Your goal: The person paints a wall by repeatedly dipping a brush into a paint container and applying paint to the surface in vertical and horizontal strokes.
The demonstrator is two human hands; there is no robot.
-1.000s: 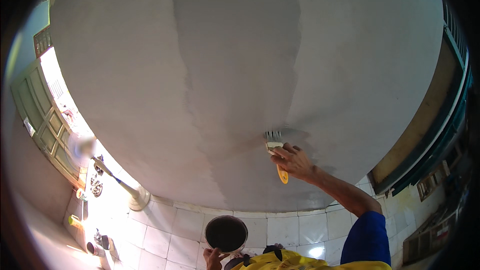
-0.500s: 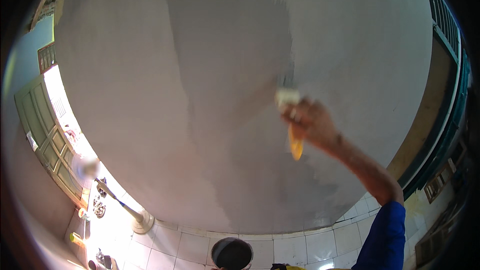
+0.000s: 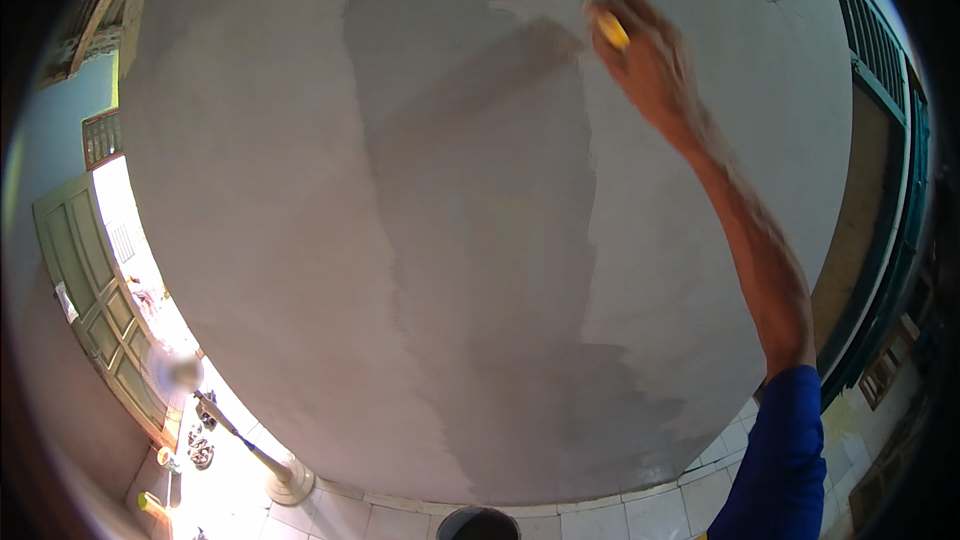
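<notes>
My right hand is raised high against a grey wall, with its fingers closed round a paintbrush. Only the brush's yellow handle end shows; the hand hides its bristles. A darker, wet-looking grey patch runs down the wall just left of the hand. At the bottom edge, a dark round bucket is partly cut off by the picture's rim. My left hand is out of view.
A standing fan is on the tiled floor at the lower left, near a green panelled door and bright light. Teal-framed bars line the right side, beside a brown panel.
My right hand has gone up the wall with the paintbrush, and the arm is more stretched. The view has tilted upward, leaving less of the bucket showing.
</notes>
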